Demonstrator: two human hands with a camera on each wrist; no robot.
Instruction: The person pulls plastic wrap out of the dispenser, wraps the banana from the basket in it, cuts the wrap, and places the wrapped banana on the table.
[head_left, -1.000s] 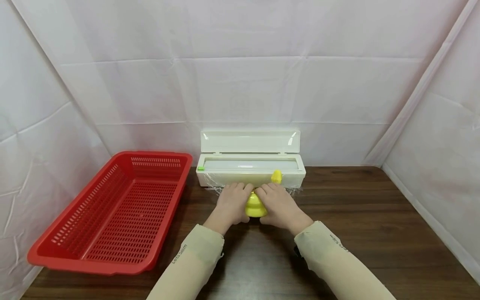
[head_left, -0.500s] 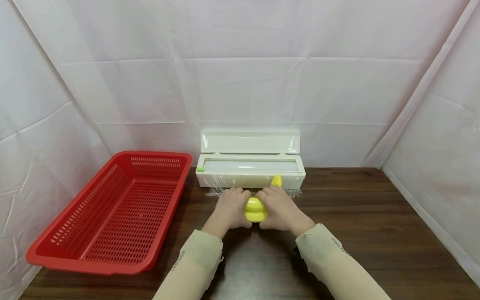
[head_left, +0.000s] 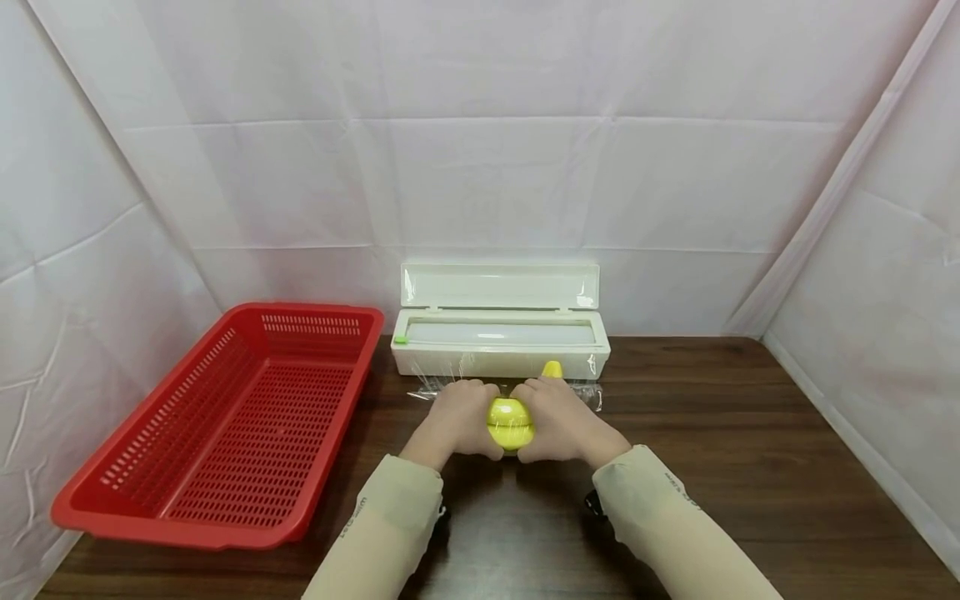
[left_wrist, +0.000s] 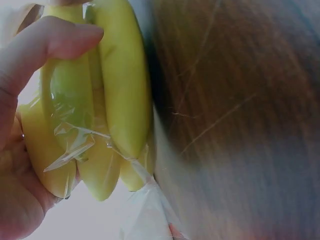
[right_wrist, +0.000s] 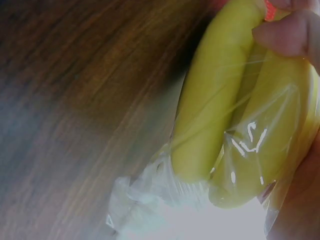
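A bunch of yellow bananas (head_left: 511,423) is held between both hands above the table, just in front of a white cling film dispenser (head_left: 501,364). My left hand (head_left: 462,419) grips the bunch from the left, its thumb lying across the bananas (left_wrist: 122,80) in the left wrist view. From the right, my right hand (head_left: 561,421) grips it, its thumb on the bananas (right_wrist: 212,105) in the right wrist view. Clear cling film (right_wrist: 250,142) covers part of the bunch, and loose crinkled film (head_left: 588,393) sticks out on both sides. The hands hide most of the bunch in the head view.
The dispenser's lid (head_left: 500,286) stands raised against the white curtain (head_left: 480,183). A small green slider (head_left: 401,340) sits at its left end. To the left, a red perforated basket (head_left: 322,467) rests on the dark wooden table (head_left: 697,467).
Both hands have drawn slightly toward me with the bananas, and the bunch has tilted. Loose film has come away from the dispenser's front with them. Dispenser and basket look unmoved.
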